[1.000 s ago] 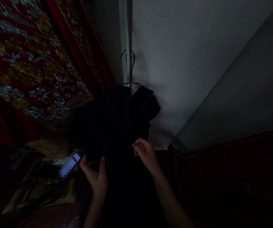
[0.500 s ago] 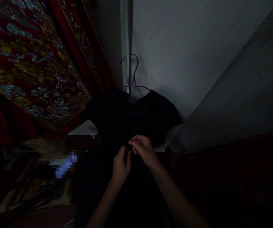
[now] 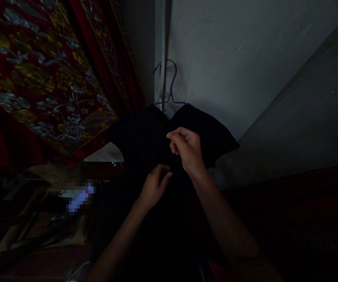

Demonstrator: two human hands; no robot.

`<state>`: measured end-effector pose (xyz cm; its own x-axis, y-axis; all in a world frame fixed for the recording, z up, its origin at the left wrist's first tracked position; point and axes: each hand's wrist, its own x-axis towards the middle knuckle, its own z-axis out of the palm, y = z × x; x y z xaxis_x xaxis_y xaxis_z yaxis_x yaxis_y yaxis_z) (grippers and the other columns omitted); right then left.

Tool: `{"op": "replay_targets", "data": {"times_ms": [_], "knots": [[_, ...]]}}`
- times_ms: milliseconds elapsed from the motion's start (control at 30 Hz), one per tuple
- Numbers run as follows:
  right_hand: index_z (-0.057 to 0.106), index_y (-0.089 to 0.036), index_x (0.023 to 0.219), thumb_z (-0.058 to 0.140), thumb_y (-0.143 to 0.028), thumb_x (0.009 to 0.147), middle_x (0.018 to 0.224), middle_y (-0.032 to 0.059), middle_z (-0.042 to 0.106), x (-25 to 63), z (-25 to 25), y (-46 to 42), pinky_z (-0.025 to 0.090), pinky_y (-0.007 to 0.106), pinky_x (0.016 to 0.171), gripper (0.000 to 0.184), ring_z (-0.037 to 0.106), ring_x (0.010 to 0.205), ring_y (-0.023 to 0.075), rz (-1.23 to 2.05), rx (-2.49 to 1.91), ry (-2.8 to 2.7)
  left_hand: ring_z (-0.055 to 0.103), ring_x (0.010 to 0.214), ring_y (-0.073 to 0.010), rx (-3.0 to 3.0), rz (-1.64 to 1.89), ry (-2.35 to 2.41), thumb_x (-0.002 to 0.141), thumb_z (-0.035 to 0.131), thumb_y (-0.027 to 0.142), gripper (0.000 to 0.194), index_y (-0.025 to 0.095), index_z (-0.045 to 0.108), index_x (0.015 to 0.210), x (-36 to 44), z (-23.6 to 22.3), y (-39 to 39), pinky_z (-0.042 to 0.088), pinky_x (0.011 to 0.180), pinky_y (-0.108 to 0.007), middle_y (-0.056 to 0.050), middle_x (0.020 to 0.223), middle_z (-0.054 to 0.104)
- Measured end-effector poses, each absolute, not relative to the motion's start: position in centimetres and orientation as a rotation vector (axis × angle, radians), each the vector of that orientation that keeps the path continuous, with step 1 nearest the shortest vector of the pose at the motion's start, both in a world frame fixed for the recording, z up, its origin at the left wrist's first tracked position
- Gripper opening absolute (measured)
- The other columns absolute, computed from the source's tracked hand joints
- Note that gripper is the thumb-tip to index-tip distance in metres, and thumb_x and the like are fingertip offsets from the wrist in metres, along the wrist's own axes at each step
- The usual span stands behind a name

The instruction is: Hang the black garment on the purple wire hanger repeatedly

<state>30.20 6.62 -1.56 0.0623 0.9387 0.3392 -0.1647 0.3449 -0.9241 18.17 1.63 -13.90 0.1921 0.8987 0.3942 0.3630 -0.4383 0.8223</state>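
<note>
A black short-sleeved garment (image 3: 139,137) hangs on a thin purple wire hanger (image 3: 171,88). Just below its neckline, my right hand (image 3: 188,147) is closed in a pinch at the front of the garment; what the fingertips hold is too small and dark to make out. Lower and to the left, my left hand (image 3: 157,184) is in front of the cloth, slightly blurred, with thumb and fingers apart and nothing visible between them. The dark lower part of the garment blends into shadow.
Red fabric with gold and silver sequin patterns (image 3: 36,78) drapes at the left. Behind the hanger stand a pale vertical post (image 3: 159,35) and a white wall (image 3: 230,58). A wooden-framed seat (image 3: 82,231) and a blurred bluish item (image 3: 80,199) are at lower left.
My right hand has moved up to near the neckline, and the front opening there has narrowed. My left hand has separated from it, its fingers loosening. The view has shifted slightly.
</note>
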Motion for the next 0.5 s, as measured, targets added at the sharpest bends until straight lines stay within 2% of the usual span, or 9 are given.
{"op": "replay_targets", "data": {"times_ms": [100,167,267,333,500], "knots": [[0.058,-0.02,0.067,0.066,-0.03,0.076,0.044,-0.0079,0.048,30.6,-1.6,6.1,0.029,0.02,0.041,0.015,0.041,0.038,0.0059,0.94,-0.832,-1.245,0.067,0.093,-0.0162,1.972,1.723,1.093,0.101,0.057,0.028,0.029,0.021,0.057,0.129,17.4,-7.4,3.3,0.052,0.083,-0.028,-0.005,0.105,0.069],[0.058,-0.02,0.067,0.066,-0.028,0.078,0.045,-0.0079,0.048,30.8,-1.1,5.9,0.028,0.02,0.04,0.015,0.041,0.038,0.0059,0.908,-0.822,-1.285,0.066,0.09,-0.0153,2.115,1.871,1.048,0.101,0.056,0.026,0.031,0.021,0.059,0.132,17.0,-3.8,4.6,0.051,0.081,-0.028,-0.005,0.103,0.07],[0.058,-0.02,0.068,0.068,-0.027,0.079,0.047,-0.008,0.047,30.9,-0.6,5.9,0.028,0.021,0.041,0.017,0.041,0.039,0.006,0.878,-0.801,-1.308,0.067,0.087,-0.0156,2.359,1.83,1.008,0.101,0.058,0.025,0.014,0.018,0.069,0.104,16.8,-0.9,6.4,0.05,0.08,-0.028,-0.004,0.095,0.073],[0.057,-0.02,0.068,0.07,-0.029,0.08,0.047,-0.0083,0.045,31.1,-0.6,5.9,0.027,0.021,0.041,0.02,0.039,0.04,0.0061,0.875,-0.796,-1.294,0.067,0.085,-0.0161,2.462,1.769,1.013,0.1,0.06,0.027,0.014,0.018,0.068,0.093,16.6,-0.3,7.3,0.05,0.078,-0.029,-0.003,0.09,0.073],[0.056,-0.02,0.069,0.069,-0.032,0.082,0.049,-0.0079,0.044,31.4,-1.0,5.9,0.025,0.022,0.043,0.022,0.036,0.043,0.0066,0.863,-0.807,-1.307,0.065,0.086,-0.018,2.69,1.547,1.022,0.099,0.059,0.025,0.008,0.018,0.064,0.097,15.8,-0.1,8.1,0.05,0.078,-0.03,-0.004,0.091,0.071]]}}
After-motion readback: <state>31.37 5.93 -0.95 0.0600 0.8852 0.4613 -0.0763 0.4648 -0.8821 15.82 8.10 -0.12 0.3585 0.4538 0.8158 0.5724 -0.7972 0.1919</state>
